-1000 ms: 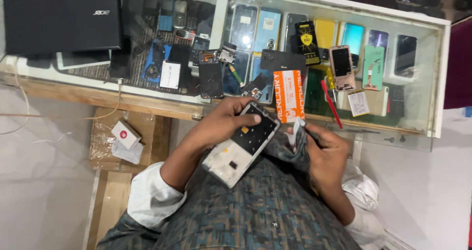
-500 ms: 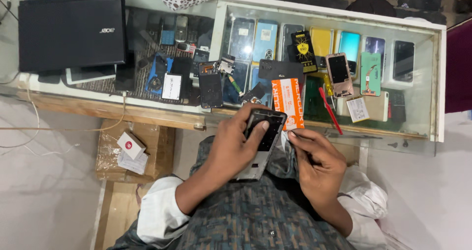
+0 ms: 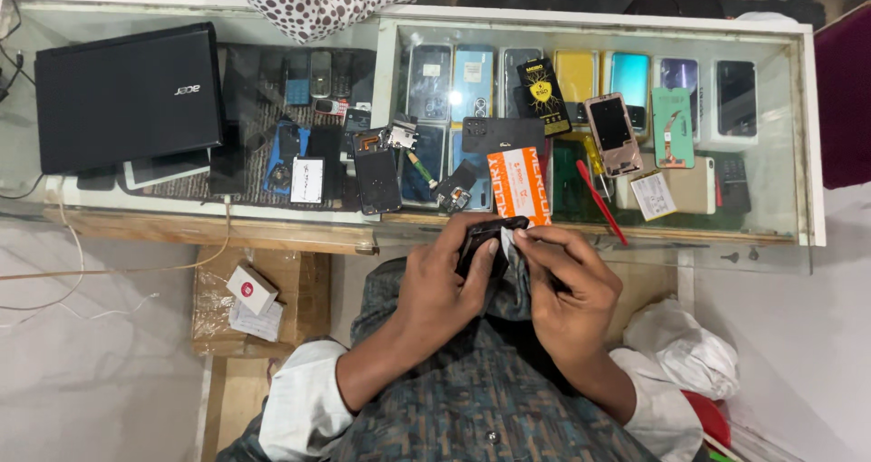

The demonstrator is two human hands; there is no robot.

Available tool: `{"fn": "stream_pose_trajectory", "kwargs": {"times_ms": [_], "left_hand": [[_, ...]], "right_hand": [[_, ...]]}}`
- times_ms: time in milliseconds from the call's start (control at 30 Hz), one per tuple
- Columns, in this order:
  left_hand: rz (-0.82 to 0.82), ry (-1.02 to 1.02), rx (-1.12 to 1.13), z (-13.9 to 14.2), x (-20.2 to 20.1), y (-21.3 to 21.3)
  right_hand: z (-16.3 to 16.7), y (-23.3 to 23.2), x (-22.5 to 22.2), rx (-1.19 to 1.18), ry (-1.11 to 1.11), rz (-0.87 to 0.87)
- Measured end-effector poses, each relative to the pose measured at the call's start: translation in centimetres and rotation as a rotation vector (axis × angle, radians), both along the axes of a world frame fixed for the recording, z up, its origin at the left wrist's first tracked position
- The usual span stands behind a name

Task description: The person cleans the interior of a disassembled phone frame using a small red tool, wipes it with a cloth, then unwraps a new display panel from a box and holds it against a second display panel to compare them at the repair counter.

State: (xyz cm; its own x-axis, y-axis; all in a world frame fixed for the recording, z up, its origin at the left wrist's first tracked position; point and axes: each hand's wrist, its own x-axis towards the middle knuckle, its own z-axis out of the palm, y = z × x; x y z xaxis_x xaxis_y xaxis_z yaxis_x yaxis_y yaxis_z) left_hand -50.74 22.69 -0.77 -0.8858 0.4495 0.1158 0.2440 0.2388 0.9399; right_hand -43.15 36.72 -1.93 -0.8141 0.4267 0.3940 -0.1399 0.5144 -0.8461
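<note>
Glass-topped bench [image 3: 817,135]: spans the width of the view, wooden front edge toward the person. Serves as display case and work surface at once; handsets lie in rows under the glass, loose parts on top.

Closed black laptop [image 3: 127,94]: flat on the far left of the bench, well apart from the hands, presumably parked out of the working zone.

Orange-and-white carton [image 3: 518,185]: on the glass just beyond the hands, long axis running away from the person. Red-handled tool [image 3: 599,199] to its right, lying at a slant, within easy reach of the right hand.

Small black phone [image 3: 481,244]: held above the lap, just short of the bench's front edge, not resting on the glass. Long axis slanted, upper end toward the bench and slightly right, lower end toward the body; largely covered by fingers, so face-up or face-down cannot be told.

Left hand [image 3: 445,285]: grip clenched around the phone from the left side, apparently steadying it.

Right hand [image 3: 567,285]: fingertips pinched on a small white piece [image 3: 510,238] at the phone's upper end; its nature too small to determine.
</note>
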Motion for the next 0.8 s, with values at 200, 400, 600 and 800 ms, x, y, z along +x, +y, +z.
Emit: {"fn": "stream_pose_trajectory", "kwargs": {"times_ms": [200, 400, 600, 800], "left_hand": [[0.014, 0.031, 0.043, -0.4, 0.1, 0.1], [0.029, 0.09, 0.031, -0.6, -0.1, 0.3], [0.021, 0.14, 0.042, -0.6, -0.2, 0.6], [0.019, 0.142, 0.033, -0.6, -0.4, 0.6]], "right_hand": [[0.4, 0.1, -0.2, 0.04, -0.041, 0.006], [0.3, 0.2, -0.5, 0.064, -0.03, 0.0], [0.2, 0.3, -0.7, 0.087, -0.025, 0.001], [0.1, 0.4, -1.1, 0.101, 0.025, 0.008]]}}
